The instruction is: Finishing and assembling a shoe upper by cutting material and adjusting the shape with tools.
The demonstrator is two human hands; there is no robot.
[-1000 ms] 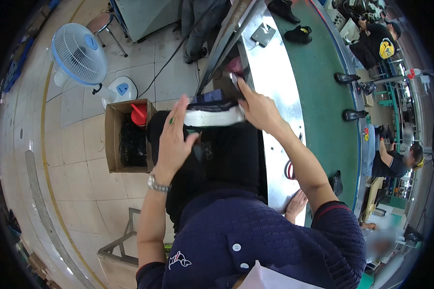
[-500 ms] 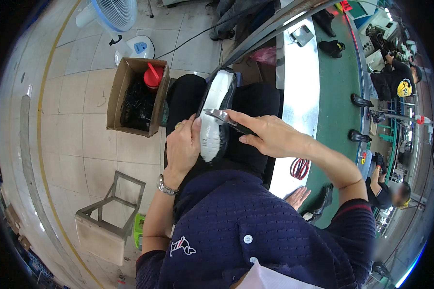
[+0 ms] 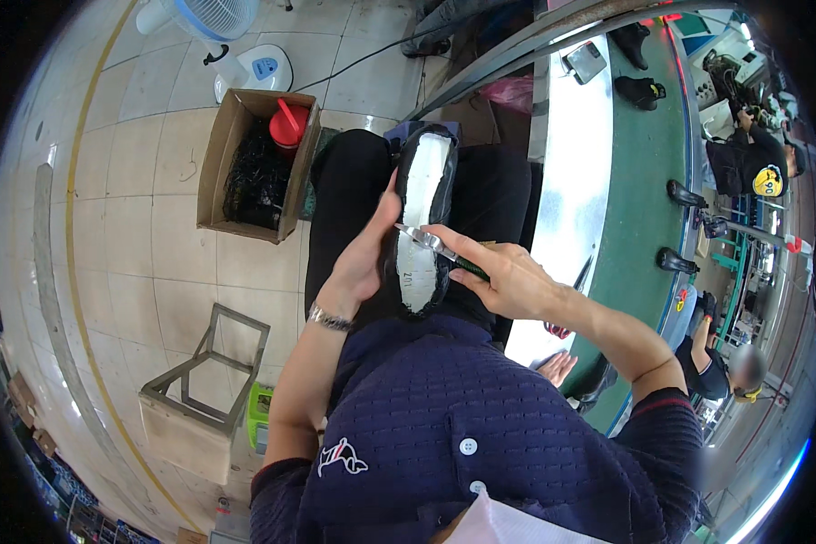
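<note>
A black shoe upper (image 3: 440, 201) lies sole side up on my lap, its toe-to-heel length pointing away from me. White board shows along its underside, framed by the black edges folded over it. My left hand (image 3: 364, 258) holds the shoe by its left side, some fingers out of sight. In my right hand (image 3: 508, 277) is a pair of metal pincers (image 3: 429, 241) with a dark green handle. Their tip touches or hovers just over the left edge of the white underside, near the middle.
On the left stand an open cardboard box (image 3: 210, 172) with black scraps and a red container (image 3: 288, 125), a fan (image 3: 254, 77) and a stool frame (image 3: 204, 367). To the right run a metal ledge (image 3: 567, 172) and a green conveyor (image 3: 639, 181) carrying dark shoes. Another person's hand (image 3: 558, 367) rests there.
The shoe has turned more upright and shifted slightly right. My left hand has changed its hold, now reaching farther along the side. The pincers have moved down toward the left edge.
</note>
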